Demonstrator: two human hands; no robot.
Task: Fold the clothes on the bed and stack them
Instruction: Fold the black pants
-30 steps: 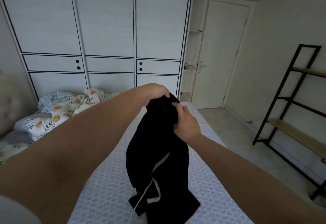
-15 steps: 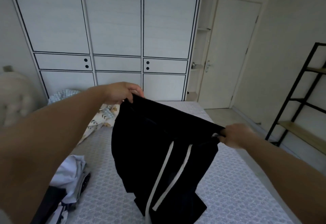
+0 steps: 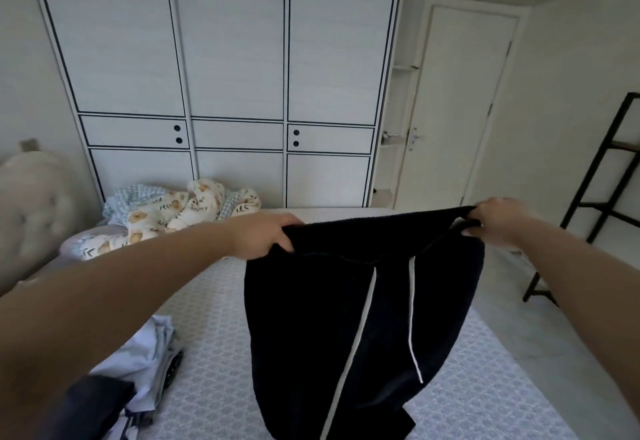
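A pair of black trousers (image 3: 311, 318) with white side stripes hangs in the air above the bed (image 3: 214, 387). My left hand (image 3: 263, 237) grips the left end of the waistband. My right hand (image 3: 498, 220) grips the right end, so the waistband is stretched wide between them. The legs hang down toward the patterned mattress cover, and their lower ends run out of the frame at the bottom. A pile of other clothes (image 3: 138, 367), pale blue and dark, lies at the bed's near left, partly hidden behind my left arm.
A crumpled floral duvet (image 3: 180, 211) and a pillow lie at the bed's far left by a tufted headboard (image 3: 34, 204). A white wardrobe (image 3: 225, 93) stands behind the bed. A door (image 3: 457, 110) and a black ladder shelf (image 3: 609, 180) are on the right.
My hands moved apart from a bunched grip and pulled the waistband wide. The trousers now hang spread and level, and the view has shifted to show the clothes pile.
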